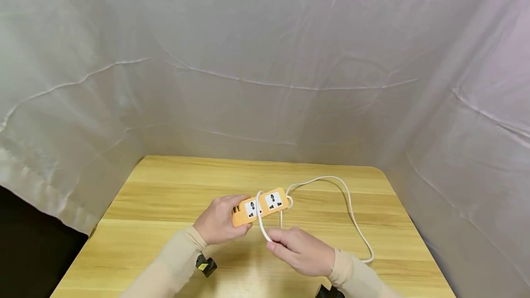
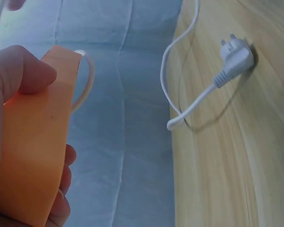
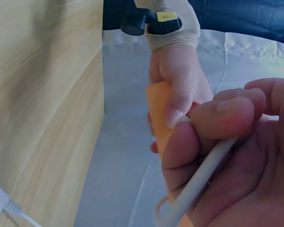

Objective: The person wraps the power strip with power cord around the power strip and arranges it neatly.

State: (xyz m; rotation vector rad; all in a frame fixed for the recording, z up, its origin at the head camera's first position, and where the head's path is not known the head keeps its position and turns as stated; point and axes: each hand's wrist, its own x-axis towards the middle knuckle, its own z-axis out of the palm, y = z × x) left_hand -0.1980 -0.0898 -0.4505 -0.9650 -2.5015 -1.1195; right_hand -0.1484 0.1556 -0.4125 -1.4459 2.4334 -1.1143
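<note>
My left hand (image 1: 221, 220) grips the left end of an orange power strip (image 1: 241, 217), holding it tilted above the table. Two white socket panels and a pair of dark USB ports face up on it. A white cord (image 1: 262, 226) crosses over the strip's face, and my right hand (image 1: 301, 250) pinches it just below the strip. In the right wrist view, the fingers curl round the cord (image 3: 203, 175). The left wrist view shows the thumb on the strip's plain orange side (image 2: 35, 137). There, the cord's white plug (image 2: 236, 60) lies on the table with its prongs showing.
The wooden table (image 1: 165, 183) has rounded far corners. A loose loop of cord (image 1: 349, 201) runs over its right side. Grey cloth (image 1: 265, 109) hangs behind and along both sides. Each wrist wears a small black camera (image 1: 205, 266).
</note>
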